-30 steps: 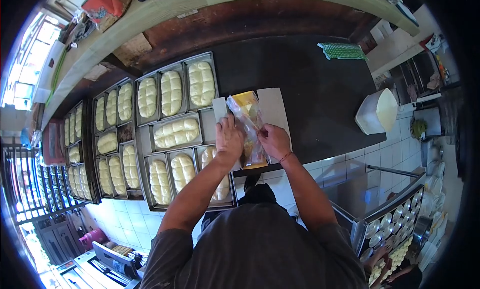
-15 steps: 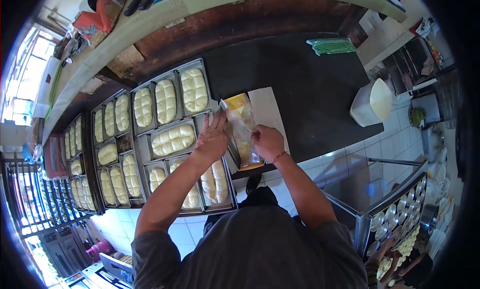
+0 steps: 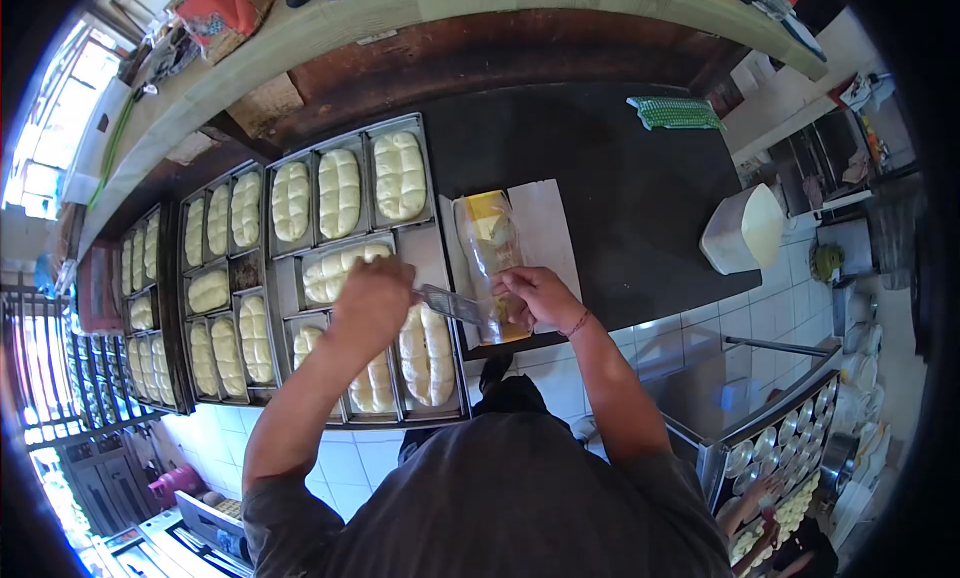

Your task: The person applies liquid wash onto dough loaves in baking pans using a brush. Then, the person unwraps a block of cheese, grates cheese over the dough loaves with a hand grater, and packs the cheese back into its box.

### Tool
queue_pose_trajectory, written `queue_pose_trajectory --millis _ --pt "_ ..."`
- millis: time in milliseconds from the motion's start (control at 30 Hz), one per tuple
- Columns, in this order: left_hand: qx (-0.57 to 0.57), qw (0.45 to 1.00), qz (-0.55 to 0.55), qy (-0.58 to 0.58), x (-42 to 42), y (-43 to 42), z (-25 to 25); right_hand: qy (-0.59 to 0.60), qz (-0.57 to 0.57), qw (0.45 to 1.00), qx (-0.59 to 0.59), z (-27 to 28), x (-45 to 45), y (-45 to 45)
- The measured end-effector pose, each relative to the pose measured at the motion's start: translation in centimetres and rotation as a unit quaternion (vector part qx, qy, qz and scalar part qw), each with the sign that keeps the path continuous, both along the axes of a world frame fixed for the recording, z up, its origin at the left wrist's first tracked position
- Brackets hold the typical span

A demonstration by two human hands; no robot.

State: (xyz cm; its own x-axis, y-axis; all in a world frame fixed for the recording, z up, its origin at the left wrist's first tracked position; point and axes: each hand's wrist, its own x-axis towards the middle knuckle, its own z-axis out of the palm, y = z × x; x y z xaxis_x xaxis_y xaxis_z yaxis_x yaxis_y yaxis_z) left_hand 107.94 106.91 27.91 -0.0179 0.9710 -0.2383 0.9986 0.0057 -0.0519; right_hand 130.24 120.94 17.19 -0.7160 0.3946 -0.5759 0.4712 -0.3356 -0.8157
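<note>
My left hand (image 3: 375, 303) is closed around one end of a narrow, shiny grey strip (image 3: 450, 303), over the dough trays. The strip's other end reaches the lower part of a yellow packet in clear plastic (image 3: 488, 243); whether it is metal or plastic I cannot tell. On the packet's right side my right hand (image 3: 540, 298) pinches the clear plastic with thumb and fingers. Packet and plastic lie on a light cardboard sheet (image 3: 545, 218) at the front edge of the dark table (image 3: 610, 198).
Metal trays (image 3: 375, 223) of scored pale dough loaves (image 3: 400, 175) fill the left side. A green patterned packet (image 3: 675, 113) and a white container (image 3: 742, 230) are on the table's right part. At the lower right, a co-worker's hands (image 3: 765, 493) are near round tins (image 3: 765, 443).
My left hand has moved off the packet to the left and now holds the strip. My right hand stays at the packet's right side. The camera view has shifted slightly.
</note>
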Motion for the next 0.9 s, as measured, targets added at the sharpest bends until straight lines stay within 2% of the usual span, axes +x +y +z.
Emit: queue_pose_trajectory --millis 33,133,167,200,233,300,333,367,400,433,467,500,533,567,667,700,800,833,900 --pt "0.0 1.0 -0.002 -0.001 -0.4 -0.1 0.8 -0.001 -0.002 1.0 0.0 -0.6 0.3 0.0" --pt "0.115 0.983 0.134 -0.045 -1.5 -0.5 2.3 0.088 0.036 0.992 -0.079 -3.9 0.4 -0.7" --pt "0.118 0.983 0.137 -0.043 -1.2 -0.4 1.9 0.089 0.04 0.992 -0.077 -4.0 0.2 -0.8" --pt "0.15 0.956 0.205 -0.148 -0.4 0.2 0.7 0.129 0.032 0.988 -0.077 -3.8 0.0 -1.0" --pt "0.177 0.912 0.269 -0.252 0.6 0.7 -0.9 0.166 0.023 0.983 -0.079 -3.6 0.0 -1.5" --pt "0.181 0.831 0.314 -0.421 3.0 2.0 -5.4 0.201 0.019 0.976 -0.079 -2.7 -0.4 -2.4" --pt "0.206 0.728 0.342 -0.557 5.4 3.0 -5.9 0.239 -0.072 0.961 -0.114 -1.4 -0.9 -2.6" --pt "0.223 0.602 0.359 -0.677 8.0 3.7 -6.5 0.273 -0.163 0.936 -0.15 -0.2 -1.3 -3.0" --pt "0.254 0.699 0.341 -0.576 9.6 4.1 -9.3 0.3 -0.253 0.901 -0.185 0.3 -1.3 -3.3" --pt "0.278 0.78 0.316 -0.462 10.8 4.4 -11.8 0.296 -0.249 0.904 -0.183 -0.4 -1.2 -3.0" --pt "0.281 0.776 0.319 -0.466 11.6 4.6 -12.1 0.227 -0.229 0.946 -0.028 -2.0 -0.9 -2.2" --pt "0.293 0.781 0.278 -0.476 12.4 4.7 -12.3 0.152 -0.2 0.959 0.128 -3.5 -0.6 -1.4" --pt "0.305 0.786 0.235 -0.484 12.9 4.9 -12.2 0.076 -0.166 0.942 0.281 -3.2 -0.8 -0.6" --pt "0.317 0.789 0.191 -0.49 13.1 5.0 -12.2 0.075 -0.162 0.941 0.286 -2.7 -0.8 0.1" --pt "0.315 0.809 0.197 -0.456 13.3 3.7 -11.7 0.105 -0.256 0.946 0.17 0.3 -0.4 1.3" --pt "0.311 0.821 0.199 -0.435 13.2 3.1 -11.7 0.102 -0.251 0.947 0.17 1.1 -0.7 1.5" --pt "0.321 0.841 0.221 -0.376 12.4 2.0 -11.8 0.144 -0.231 0.962 0.018 2.7 -1.4 1.8" --pt "0.326 0.85 0.229 -0.345 12.1 1.8 -11.9 0.144 -0.23 0.962 0.02 1.7 -2.0 1.5" --pt "0.299 0.859 0.244 -0.337 11.4 1.5 -13.4 0.174 -0.228 0.953 -0.095 -2.1 -3.7 0.4"
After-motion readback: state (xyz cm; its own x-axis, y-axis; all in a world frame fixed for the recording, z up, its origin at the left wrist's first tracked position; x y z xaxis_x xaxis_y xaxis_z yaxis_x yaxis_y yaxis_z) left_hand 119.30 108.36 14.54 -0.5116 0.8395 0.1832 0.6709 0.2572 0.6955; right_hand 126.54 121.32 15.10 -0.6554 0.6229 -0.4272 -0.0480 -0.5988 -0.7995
